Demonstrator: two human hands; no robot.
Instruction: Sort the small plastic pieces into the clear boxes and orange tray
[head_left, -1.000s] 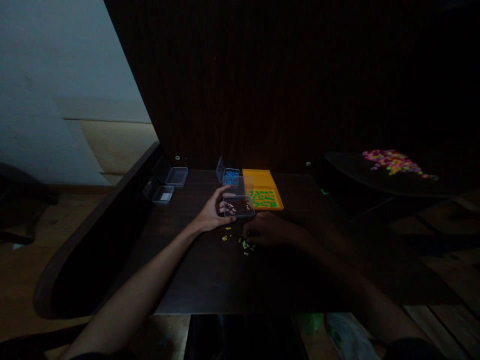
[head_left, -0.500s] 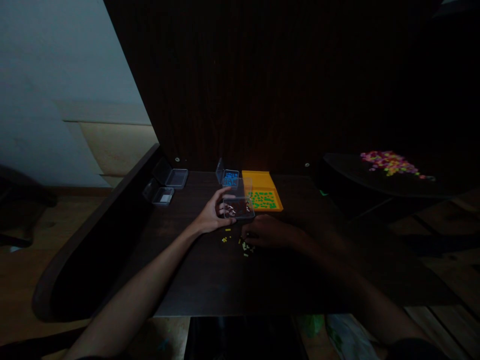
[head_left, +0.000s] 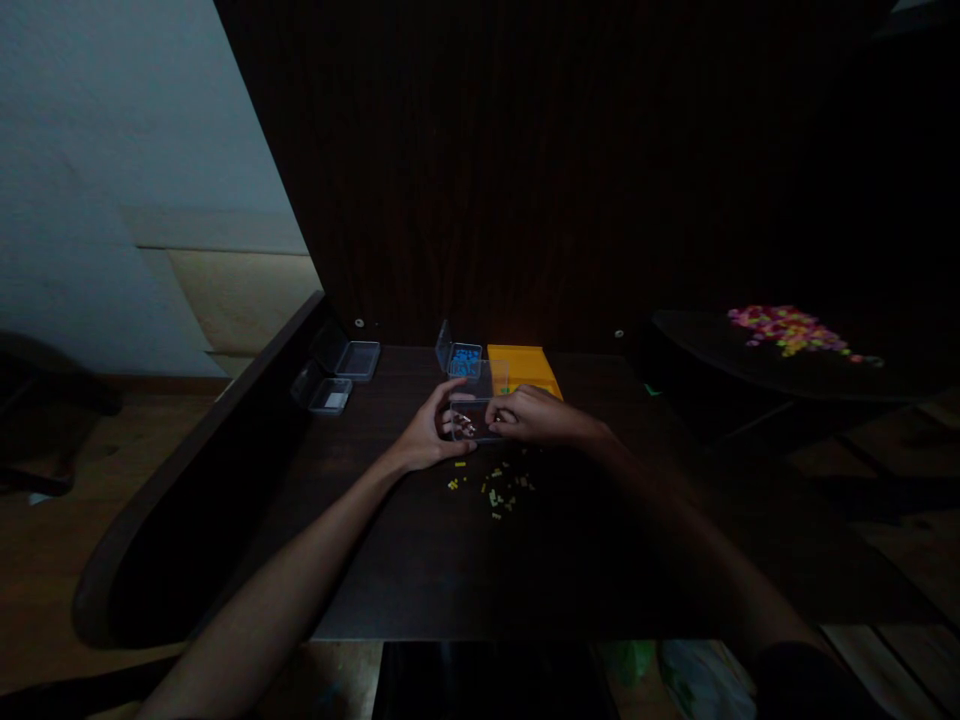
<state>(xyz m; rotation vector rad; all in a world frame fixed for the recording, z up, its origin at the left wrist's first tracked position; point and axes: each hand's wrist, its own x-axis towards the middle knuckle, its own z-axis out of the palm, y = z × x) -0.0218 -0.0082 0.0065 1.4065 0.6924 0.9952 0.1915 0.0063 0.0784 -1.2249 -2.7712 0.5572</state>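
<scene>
My left hand (head_left: 431, 432) is wrapped round the left side of a clear plastic box (head_left: 480, 440), whose see-through lid (head_left: 480, 378) stands open at the back. Small pale pieces (head_left: 463, 424) lie inside it. Over the box's right part is my right hand (head_left: 525, 412), fingertips pinched together inside the rim; what they hold, if anything, is too small to make out. Just in front of the box, small yellow pieces (head_left: 454, 483) and pale yellow pieces (head_left: 495, 498) are scattered on the dark table (head_left: 420, 560).
Behind the box stand an open clear box of blue pieces (head_left: 465, 360) and an open orange case (head_left: 521, 368), partly covered by my right hand. Two open clear boxes (head_left: 358, 360) sit by the left side panel (head_left: 202, 470). A colourful pile (head_left: 791, 330) rests on a surface at right.
My right hand has moved from the pale yellow pieces on the table up and over the box, now hiding most of the green pieces in the orange case. My left hand keeps its hold.
</scene>
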